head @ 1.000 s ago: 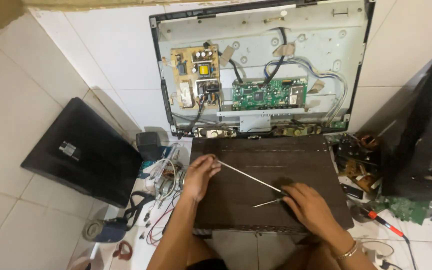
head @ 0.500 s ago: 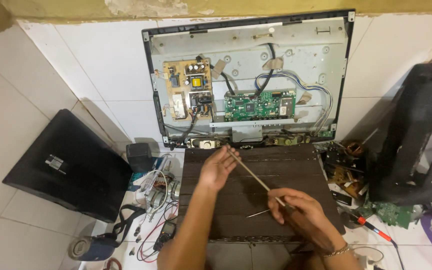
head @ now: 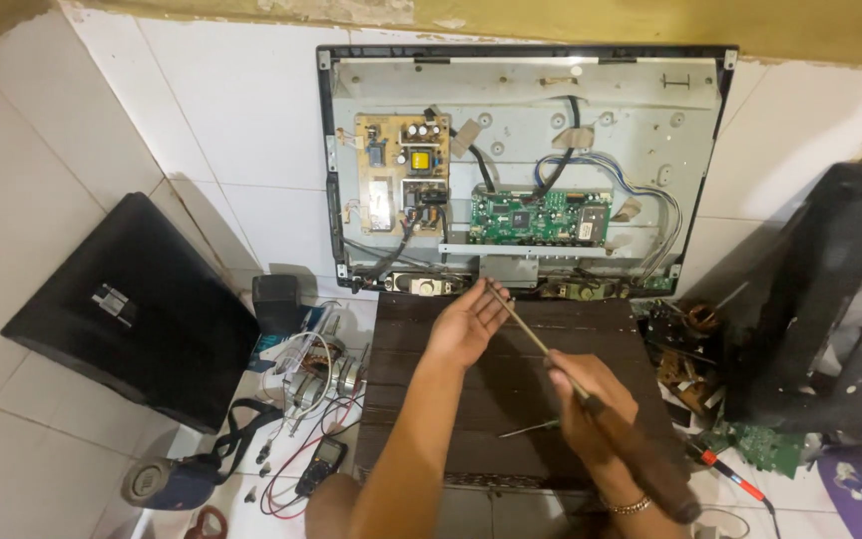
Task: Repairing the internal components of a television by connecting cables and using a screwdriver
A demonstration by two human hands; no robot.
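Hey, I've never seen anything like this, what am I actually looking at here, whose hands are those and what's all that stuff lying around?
The picture comes from a camera worn on a person's head, looking down at their own two bare hands. No robot is involved.

Against the tiled wall leans a flat screen set with its back cover off, so its insides show: a tan circuit board on the left and a green circuit board in the middle, joined by cables.

In front of it lies a dark wooden board that serves as a work surface. The right hand grips a long screwdriver by its handle; the left hand steadies the thin shaft near its tip.

To the left lie a black cover panel, a tangle of wires and a small meter. To the right are loose parts and a dark stool.
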